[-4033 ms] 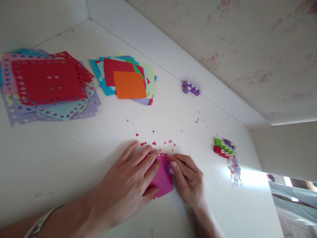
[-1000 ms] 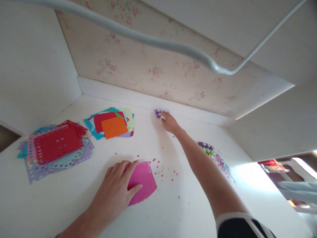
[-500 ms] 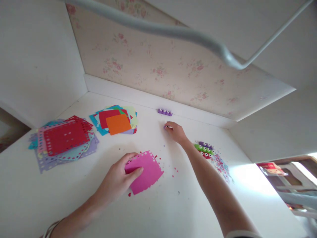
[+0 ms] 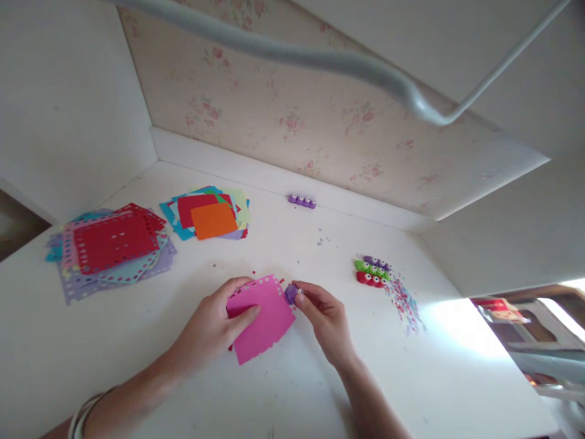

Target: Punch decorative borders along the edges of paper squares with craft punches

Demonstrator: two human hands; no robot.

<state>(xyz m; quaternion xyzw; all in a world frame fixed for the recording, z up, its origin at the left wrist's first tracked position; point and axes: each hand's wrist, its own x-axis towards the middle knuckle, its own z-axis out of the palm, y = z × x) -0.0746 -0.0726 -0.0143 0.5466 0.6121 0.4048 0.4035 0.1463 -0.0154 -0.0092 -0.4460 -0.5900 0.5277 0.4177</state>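
Observation:
My left hand [image 4: 219, 320] pinches a pink sheet of paper [image 4: 267, 323] by its left side, thumb on top. Small punched holes run along the sheet's upper edge, and its other edges look notched. Between the thumb and fingers of my right hand [image 4: 326, 314] is a small purple paper punch [image 4: 291, 294], held at the sheet's upper right edge. Whether the paper sits inside the punch's slot I cannot tell. A few tiny red bits of paper lie around the sheet.
Punched sheets [image 4: 116, 244] are piled at the left, beside a stack of coloured paper [image 4: 214, 219]. Purple punches [image 4: 302, 200] line the back. At the right are purple, green and red punches [image 4: 373, 271] and scattered confetti [image 4: 406, 302]. A grey rail [image 4: 320, 58] crosses overhead.
My right hand has come back toward me from near the back wall, bringing the purple paper punch to the pink sheet. Small purple bits now show on the table where it was.

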